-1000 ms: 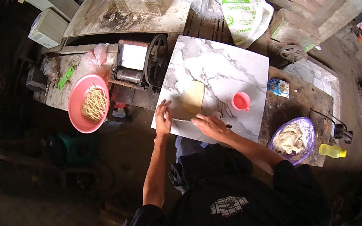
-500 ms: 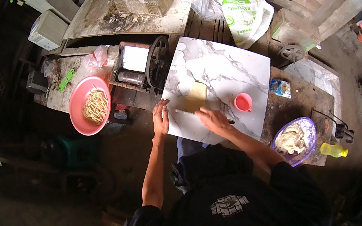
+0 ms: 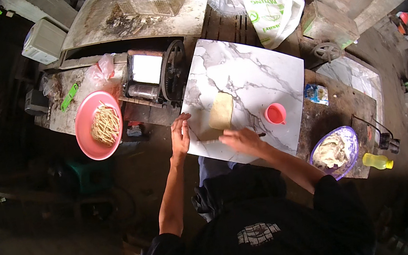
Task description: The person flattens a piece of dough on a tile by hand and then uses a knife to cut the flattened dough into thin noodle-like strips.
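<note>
A flat slab of pale dough (image 3: pixel 221 110) lies on a white marble-patterned board (image 3: pixel 249 62). My right hand (image 3: pixel 242 142) is shut on a knife (image 3: pixel 209 141); its long pale blade points left, just short of the dough's near edge, and its dark handle end shows right of the hand. The hand is a little smeared by motion. My left hand (image 3: pixel 180 133) rests at the board's left edge, fingers stretched out, holding nothing. A pink cup (image 3: pixel 275 114) stands on the board, right of the dough.
Left, a pink basin (image 3: pixel 83 128) holds cut dough sticks beside a hand-wheel roller machine (image 3: pixel 154 74). At right are a purple basin (image 3: pixel 355 160) of soft dough, a yellow bottle (image 3: pixel 377 161) and a blue-white packet (image 3: pixel 316 95). A white sack (image 3: pixel 273 9) lies beyond the board.
The knife has moved from the dough's near edge back toward me, so a gap now shows between them. My left hand keeps its place at the board's edge. The view has shifted slightly.
</note>
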`<state>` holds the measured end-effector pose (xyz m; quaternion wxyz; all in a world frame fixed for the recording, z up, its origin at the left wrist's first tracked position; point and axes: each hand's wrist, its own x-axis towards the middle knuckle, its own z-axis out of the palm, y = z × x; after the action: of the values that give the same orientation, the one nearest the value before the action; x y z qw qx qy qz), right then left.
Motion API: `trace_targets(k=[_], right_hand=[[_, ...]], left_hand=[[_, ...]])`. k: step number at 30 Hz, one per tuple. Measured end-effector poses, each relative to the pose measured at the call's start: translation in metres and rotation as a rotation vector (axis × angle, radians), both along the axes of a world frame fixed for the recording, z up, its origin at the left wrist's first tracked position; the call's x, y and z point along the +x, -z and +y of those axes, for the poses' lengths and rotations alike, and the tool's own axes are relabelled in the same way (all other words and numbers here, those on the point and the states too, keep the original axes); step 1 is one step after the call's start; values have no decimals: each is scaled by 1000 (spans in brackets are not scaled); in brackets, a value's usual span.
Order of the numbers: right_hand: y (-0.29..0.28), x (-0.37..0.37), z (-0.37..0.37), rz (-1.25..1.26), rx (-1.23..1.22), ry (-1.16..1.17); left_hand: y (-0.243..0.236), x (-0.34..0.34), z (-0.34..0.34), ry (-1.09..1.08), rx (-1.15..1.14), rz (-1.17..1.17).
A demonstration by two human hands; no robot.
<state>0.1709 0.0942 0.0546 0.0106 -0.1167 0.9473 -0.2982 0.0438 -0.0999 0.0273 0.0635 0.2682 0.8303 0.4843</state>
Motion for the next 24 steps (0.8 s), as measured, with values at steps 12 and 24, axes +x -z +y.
trace_targets(k=[12, 24], right_hand=[[-21, 4, 5, -137, 74, 205], [-17, 23, -9, -80, -94, 532]], left_hand=[[0, -6, 2, 128, -2, -41], [9, -27, 17, 320, -26, -51]])
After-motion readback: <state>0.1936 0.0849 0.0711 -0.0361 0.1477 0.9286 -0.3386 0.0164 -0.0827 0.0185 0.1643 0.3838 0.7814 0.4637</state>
